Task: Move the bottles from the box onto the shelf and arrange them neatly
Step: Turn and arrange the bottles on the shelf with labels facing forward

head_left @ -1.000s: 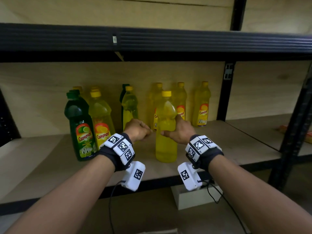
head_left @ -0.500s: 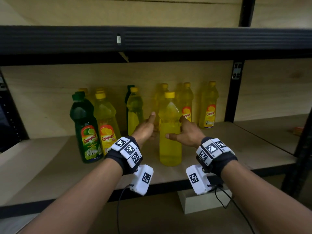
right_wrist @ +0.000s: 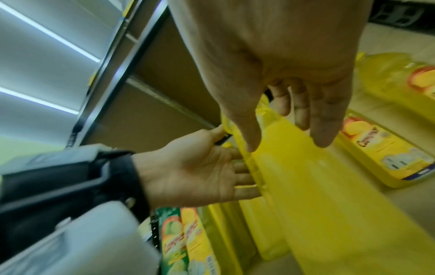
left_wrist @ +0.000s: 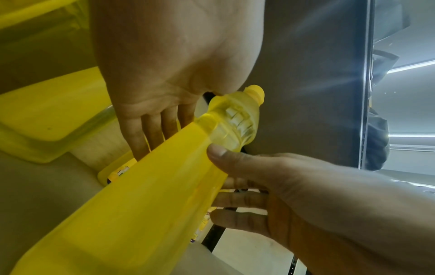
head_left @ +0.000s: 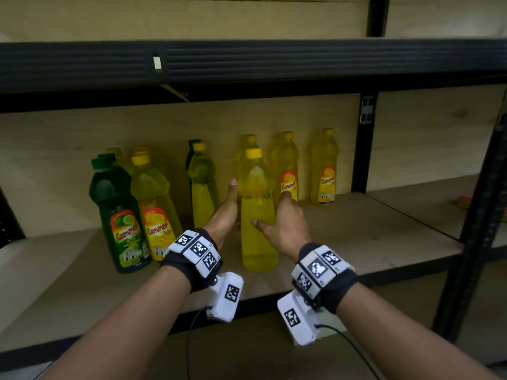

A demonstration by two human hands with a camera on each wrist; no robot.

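Note:
A plain yellow bottle [head_left: 258,229] with a yellow cap stands upright near the front of the wooden shelf [head_left: 356,234]. My left hand [head_left: 226,209] lies flat along its left side, fingers straight, thumb up. My right hand [head_left: 282,223] flanks its right side, fingers extended and thumb touching the front. In the left wrist view the left hand [left_wrist: 164,74] reaches past the bottle [left_wrist: 141,204] and the right thumb [left_wrist: 219,154] rests on it. In the right wrist view both the right hand [right_wrist: 282,74] and the left hand [right_wrist: 193,167] are flat against the bottle [right_wrist: 317,186]. The box is out of view.
A green bottle [head_left: 118,215] and a labelled yellow bottle [head_left: 155,212] stand at the left. A pale yellow bottle [head_left: 203,193] and several labelled yellow ones [head_left: 325,168] line the back. A black beam [head_left: 247,61] hangs overhead and a black post [head_left: 362,144] stands at the right.
My left hand has uncurled from a fist to flat beside the bottle. My right hand has loosened its wrap on the bottle and straightened its fingers.

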